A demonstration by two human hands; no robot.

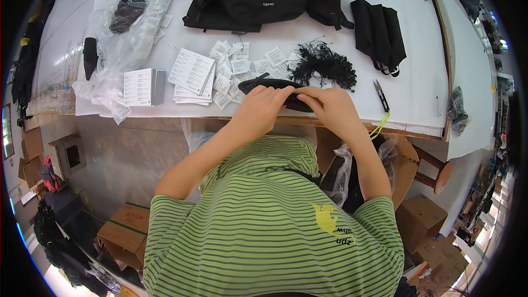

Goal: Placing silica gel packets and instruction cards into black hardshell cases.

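Note:
Near the table's front edge I hold a flat black fabric pouch (254,83), its kind not fully clear because my hands cover much of it. My left hand (262,108) is closed on its left part. The fingers of my right hand (331,111) pinch its upper edge, and both hands meet near the middle. Just beyond the pouch lie loose white printed tags (240,66) and a tangled bundle of black cords (324,67). A stack of white printed cards (192,71) lies to the left of my left hand.
Black bags (264,5) are piled at the back. Folded black pouches (379,33) lie right, above thread snips (380,96) with a yellow cord. Another card stack (138,88) and clear plastic bags (135,44) are left. A wooden stool (440,176) stands below the table.

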